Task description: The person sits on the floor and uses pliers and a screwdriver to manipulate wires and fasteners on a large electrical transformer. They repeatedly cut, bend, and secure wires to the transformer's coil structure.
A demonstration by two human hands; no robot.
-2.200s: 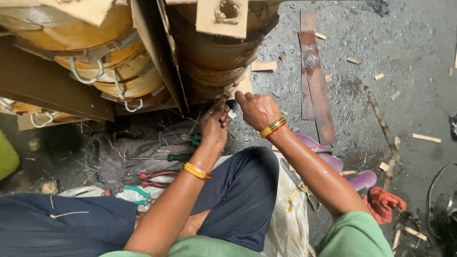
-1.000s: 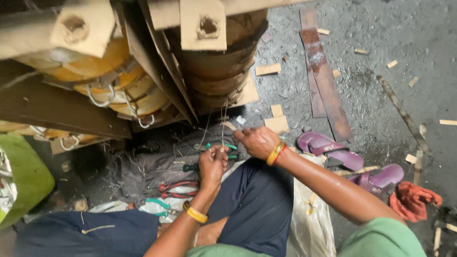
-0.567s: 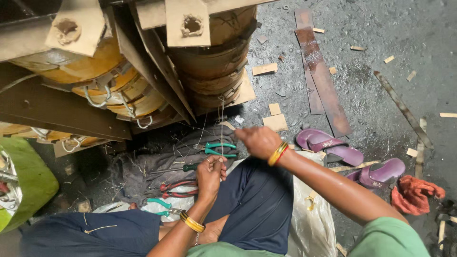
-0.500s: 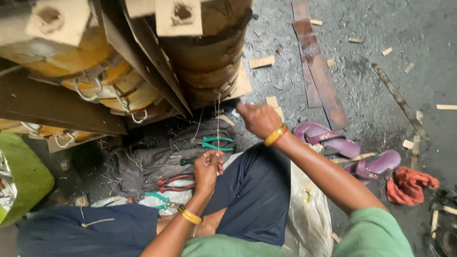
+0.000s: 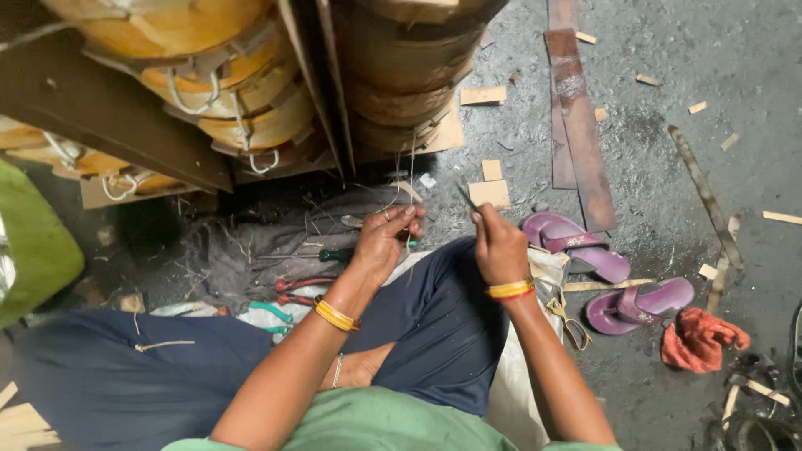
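I sit cross-legged in dark blue trousers, below large wound coils point(image 5: 251, 100) wrapped in yellow-brown tape. My left hand point(image 5: 383, 240) pinches several thin wires point(image 5: 411, 179) that hang down from the coils. My right hand point(image 5: 498, 242) grips a small dark tool point(image 5: 466, 197), its tip pointing up toward the wires. Both wrists wear yellow and red bangles. A green-handled tool point(image 5: 338, 255) lies on the grey cloth point(image 5: 251, 250) just beyond my left hand.
Red-handled pliers point(image 5: 296, 288) and a teal-handled tool point(image 5: 271, 311) lie on the cloth. Purple sandals point(image 5: 601, 276) and an orange rag point(image 5: 697, 338) sit on the concrete floor at right. A rusty metal strip point(image 5: 576, 125) and wood scraps lie beyond.
Both hands have come down from the coil toward my lap. The left hand has turned palm-in on the wires, and the right has drawn back with the tool.
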